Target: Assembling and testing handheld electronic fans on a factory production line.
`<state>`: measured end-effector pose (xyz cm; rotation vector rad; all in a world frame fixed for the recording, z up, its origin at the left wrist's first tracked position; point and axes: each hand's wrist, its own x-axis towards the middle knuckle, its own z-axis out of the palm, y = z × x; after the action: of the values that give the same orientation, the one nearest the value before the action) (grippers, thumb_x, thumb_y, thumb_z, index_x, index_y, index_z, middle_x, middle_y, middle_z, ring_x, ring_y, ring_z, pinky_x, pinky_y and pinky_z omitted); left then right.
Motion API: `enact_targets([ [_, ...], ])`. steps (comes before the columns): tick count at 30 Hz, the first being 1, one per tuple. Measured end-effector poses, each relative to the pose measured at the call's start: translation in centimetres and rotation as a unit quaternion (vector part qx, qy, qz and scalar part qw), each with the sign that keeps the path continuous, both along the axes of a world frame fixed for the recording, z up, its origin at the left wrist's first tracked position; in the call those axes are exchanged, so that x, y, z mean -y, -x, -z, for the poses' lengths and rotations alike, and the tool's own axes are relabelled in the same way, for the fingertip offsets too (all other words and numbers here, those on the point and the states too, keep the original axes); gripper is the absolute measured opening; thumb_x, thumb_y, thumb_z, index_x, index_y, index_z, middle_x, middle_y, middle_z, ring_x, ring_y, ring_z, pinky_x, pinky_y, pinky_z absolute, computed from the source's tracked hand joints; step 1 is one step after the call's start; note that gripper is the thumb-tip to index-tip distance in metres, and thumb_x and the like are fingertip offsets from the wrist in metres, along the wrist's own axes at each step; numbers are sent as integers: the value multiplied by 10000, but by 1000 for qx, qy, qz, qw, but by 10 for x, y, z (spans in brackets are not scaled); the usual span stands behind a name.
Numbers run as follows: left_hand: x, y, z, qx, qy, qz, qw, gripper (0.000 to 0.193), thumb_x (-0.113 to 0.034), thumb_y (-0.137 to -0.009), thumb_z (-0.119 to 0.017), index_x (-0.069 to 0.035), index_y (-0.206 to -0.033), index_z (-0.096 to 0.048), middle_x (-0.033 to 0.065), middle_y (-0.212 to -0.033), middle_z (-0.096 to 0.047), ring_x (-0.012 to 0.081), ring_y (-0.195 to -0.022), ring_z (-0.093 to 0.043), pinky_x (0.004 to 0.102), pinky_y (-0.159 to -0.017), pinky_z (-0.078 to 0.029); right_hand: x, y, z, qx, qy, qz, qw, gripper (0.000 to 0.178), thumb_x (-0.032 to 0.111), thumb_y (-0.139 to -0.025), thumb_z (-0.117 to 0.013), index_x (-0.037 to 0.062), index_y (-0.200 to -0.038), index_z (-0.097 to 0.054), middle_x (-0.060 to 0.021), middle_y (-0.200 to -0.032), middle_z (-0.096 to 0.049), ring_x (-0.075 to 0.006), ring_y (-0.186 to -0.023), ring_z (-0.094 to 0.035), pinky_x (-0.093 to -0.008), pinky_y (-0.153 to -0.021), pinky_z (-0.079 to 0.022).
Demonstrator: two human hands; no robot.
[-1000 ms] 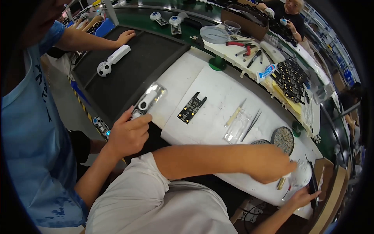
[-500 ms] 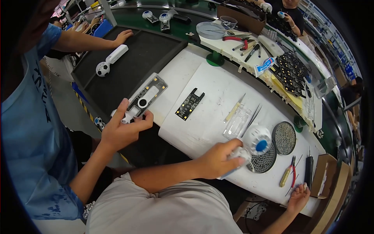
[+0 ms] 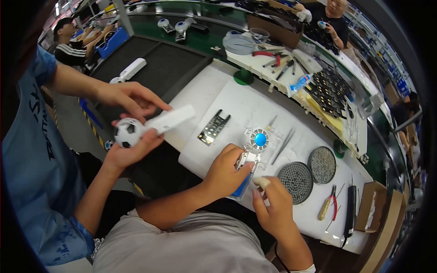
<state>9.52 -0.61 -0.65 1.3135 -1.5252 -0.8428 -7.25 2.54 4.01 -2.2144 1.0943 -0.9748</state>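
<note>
My left hand (image 3: 226,174) is wrapped round the handle of a white handheld device. The round, ribbed head of this device (image 3: 259,139) has a shiny blue disc in its centre and points away from me. Close to the handle's right side is my right hand (image 3: 274,200), its fingers bent and a little apart, with a pale cover on one fingertip. Nothing shows between those fingers. A black circuit board (image 3: 214,127) lies on the white work mat, left of the device. Tweezers (image 3: 283,146) lie to the device's right.
Two round trays of small parts (image 3: 296,183), red-handled pliers (image 3: 334,202), a black pen-like tool (image 3: 349,216) and a cardboard box (image 3: 371,207) are at the right. A raised shelf (image 3: 261,70) holds tools and circuit boards. At left, a co-worker's hands hold a football-headed white device (image 3: 170,119).
My left hand has brought the device left and tilted it upright. My right hand has come from the table's right edge to beside it. The co-worker has turned the other device over.
</note>
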Motion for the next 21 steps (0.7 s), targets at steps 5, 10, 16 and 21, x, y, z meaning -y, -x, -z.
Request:
enact_targets([
  [5,7,-33,3,126,181,-87,972,248,-126,-796,-667,30,-969,-584,170,-932,-547,291,-853,-545,366,-736,-447,22,-35,-3,-91,34,-7,995,231,11,-760,-631,-6,-988,-604,-134,-902,-564,-297,-753,-557,-364,-629,-470],
  [10,15,-56,1,286,146,-129,938,350,-133,-768,-668,36,-1047,-541,173,-1018,-546,359,-938,-519,420,-804,-437,30,-43,6,-208,113,-12,971,280,46,-727,-664,-10,-994,-602,-134,-940,-550,-308,-817,-534,-391,-656,-454],
  [16,28,-59,4,372,152,-154,903,422,-152,-748,-689,38,-1083,-517,161,-1034,-543,350,-990,-505,400,-840,-423,42,-44,-2,-230,131,-3,964,295,101,-721,-690,-6,-983,-603,-134,-946,-548,-313,-823,-512,-412,-706,-416],
  [21,35,-68,3,345,107,-101,927,438,-112,-738,-692,41,-1111,-520,165,-1034,-566,329,-989,-530,383,-852,-432,40,-56,4,-198,141,88,966,312,144,-699,-725,18,-967,-628,-108,-945,-551,-302,-855,-493,-416,-756,-365],
])
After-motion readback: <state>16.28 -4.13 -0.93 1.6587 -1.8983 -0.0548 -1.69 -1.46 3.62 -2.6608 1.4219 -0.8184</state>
